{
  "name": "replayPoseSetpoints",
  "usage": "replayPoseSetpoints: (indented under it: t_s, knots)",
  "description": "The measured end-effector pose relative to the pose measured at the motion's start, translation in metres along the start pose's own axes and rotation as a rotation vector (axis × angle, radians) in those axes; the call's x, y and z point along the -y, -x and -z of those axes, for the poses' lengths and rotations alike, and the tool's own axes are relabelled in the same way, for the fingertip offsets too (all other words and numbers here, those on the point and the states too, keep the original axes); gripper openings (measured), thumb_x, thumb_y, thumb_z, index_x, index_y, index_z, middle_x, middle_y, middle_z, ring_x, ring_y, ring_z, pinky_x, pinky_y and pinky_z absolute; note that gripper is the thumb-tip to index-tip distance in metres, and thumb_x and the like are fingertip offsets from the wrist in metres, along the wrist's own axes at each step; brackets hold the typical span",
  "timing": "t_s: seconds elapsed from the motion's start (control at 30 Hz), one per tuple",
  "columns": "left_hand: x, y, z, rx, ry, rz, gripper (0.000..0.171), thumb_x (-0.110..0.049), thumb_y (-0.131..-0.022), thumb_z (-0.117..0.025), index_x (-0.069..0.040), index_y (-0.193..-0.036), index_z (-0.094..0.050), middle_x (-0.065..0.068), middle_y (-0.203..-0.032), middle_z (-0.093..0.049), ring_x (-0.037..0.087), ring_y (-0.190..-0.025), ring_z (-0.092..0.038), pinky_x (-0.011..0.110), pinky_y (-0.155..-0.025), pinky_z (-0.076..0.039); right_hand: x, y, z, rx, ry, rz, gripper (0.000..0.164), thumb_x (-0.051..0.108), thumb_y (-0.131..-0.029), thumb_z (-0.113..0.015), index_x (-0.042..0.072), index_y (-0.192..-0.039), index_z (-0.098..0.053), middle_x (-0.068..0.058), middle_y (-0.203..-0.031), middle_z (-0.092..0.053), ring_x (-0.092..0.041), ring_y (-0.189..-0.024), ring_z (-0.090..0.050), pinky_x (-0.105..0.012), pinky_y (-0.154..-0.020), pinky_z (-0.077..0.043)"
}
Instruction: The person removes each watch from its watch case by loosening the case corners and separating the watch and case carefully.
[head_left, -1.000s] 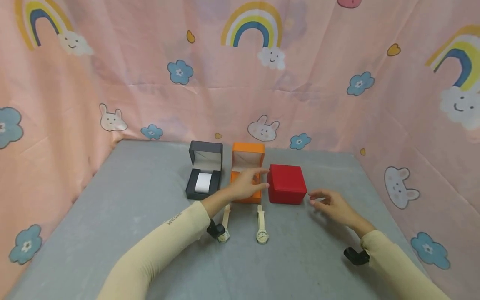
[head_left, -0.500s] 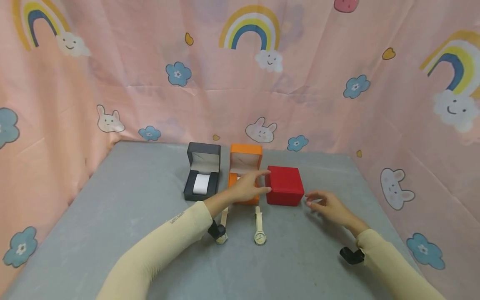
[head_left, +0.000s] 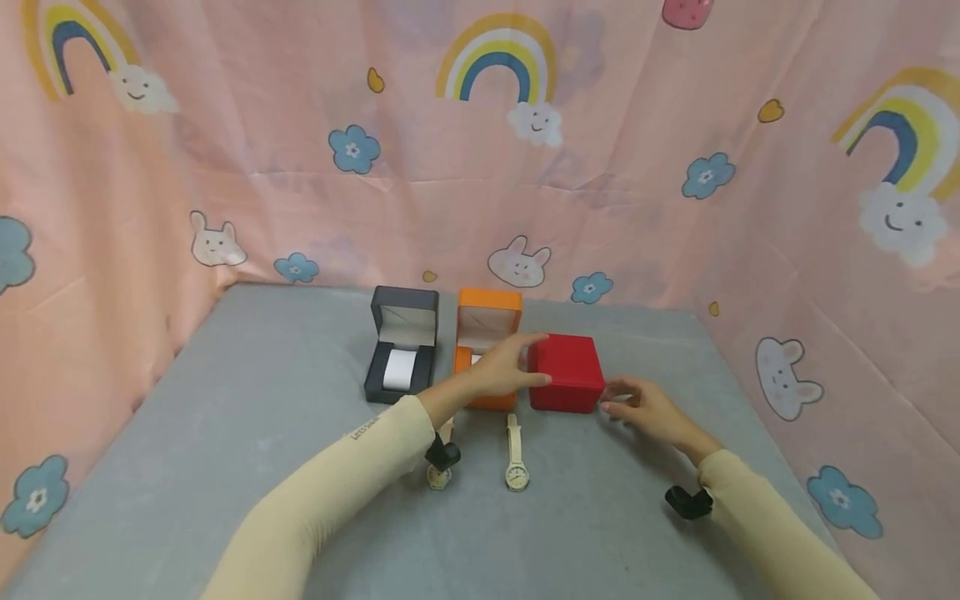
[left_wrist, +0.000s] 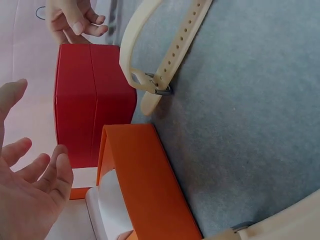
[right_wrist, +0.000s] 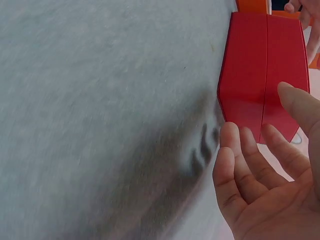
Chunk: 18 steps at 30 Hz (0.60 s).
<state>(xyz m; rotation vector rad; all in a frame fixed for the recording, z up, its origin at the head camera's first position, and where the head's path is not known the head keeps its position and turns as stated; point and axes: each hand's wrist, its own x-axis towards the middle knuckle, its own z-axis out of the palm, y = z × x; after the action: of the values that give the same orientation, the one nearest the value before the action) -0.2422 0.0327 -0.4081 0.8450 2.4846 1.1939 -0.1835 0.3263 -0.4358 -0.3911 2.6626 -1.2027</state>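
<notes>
A closed red watch box [head_left: 567,371] stands on the grey table, with a hand at each side of it. My left hand [head_left: 501,367] reaches over the open orange watch box [head_left: 489,310], its thumb and fingertips at the red box's left edge. On the right side, my right hand [head_left: 645,407] has its loosely bent fingertips close to the box wall. In the right wrist view the thumb [right_wrist: 295,102] overlaps the red box. A cream-strapped wristwatch [head_left: 516,458] lies in front of the boxes; a second wristwatch [head_left: 439,477] is partly hidden behind my left wrist.
An open dark grey watch box [head_left: 402,367] with a white cushion [head_left: 400,370] stands left of the orange one. Behind the table hangs a pink patterned cloth [head_left: 420,200], which also runs down both sides.
My right hand has moved left, up to the red box's side. My left hand has shifted slightly right, its fingertips now overlapping the box's edge. The whole head view has drifted a little.
</notes>
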Motion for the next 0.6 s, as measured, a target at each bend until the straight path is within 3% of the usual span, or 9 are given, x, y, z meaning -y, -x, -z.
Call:
replayPoseSetpoints:
  t_s: [0.2,0.37,0.6]
  knots:
    - [0.002,-0.003,-0.004,0.007,-0.005,0.019,0.077,-0.031,-0.091,-0.075,-0.019,-0.157,-0.037,0.007,-0.158,-0.043,0.030,-0.134,-0.051,0.044,-0.107,-0.050,-0.001,-0.004,-0.005,-0.007,-0.003,-0.057,0.062,0.023,-0.097,-0.069,-0.006,-0.145,-0.045,-0.030,-0.134,-0.060,-0.033,-0.106,-0.069,-0.034,-0.078,-0.059]
    - [0.005,-0.007,-0.007,0.012,-0.012,0.030,0.080,-0.033,-0.090,-0.076,-0.020,-0.157,-0.036,0.006,-0.161,-0.039,0.027,-0.142,-0.043,0.047,-0.112,-0.044,-0.005,-0.007,-0.007,-0.009,-0.023,-0.050,0.067,0.021,-0.096,-0.070,-0.007,-0.148,-0.040,-0.032,-0.134,-0.058,-0.036,-0.107,-0.069,-0.031,-0.076,-0.059]
    - [0.007,-0.014,-0.012,0.012,-0.051,0.046,0.084,-0.036,-0.088,-0.078,-0.025,-0.159,-0.034,0.007,-0.166,-0.030,0.026,-0.147,-0.036,0.049,-0.113,-0.044,-0.006,-0.012,-0.010,0.016,-0.065,-0.064,0.078,0.019,-0.095,-0.071,-0.007,-0.154,-0.029,-0.034,-0.134,-0.057,-0.025,-0.093,-0.072,-0.031,-0.064,-0.055]
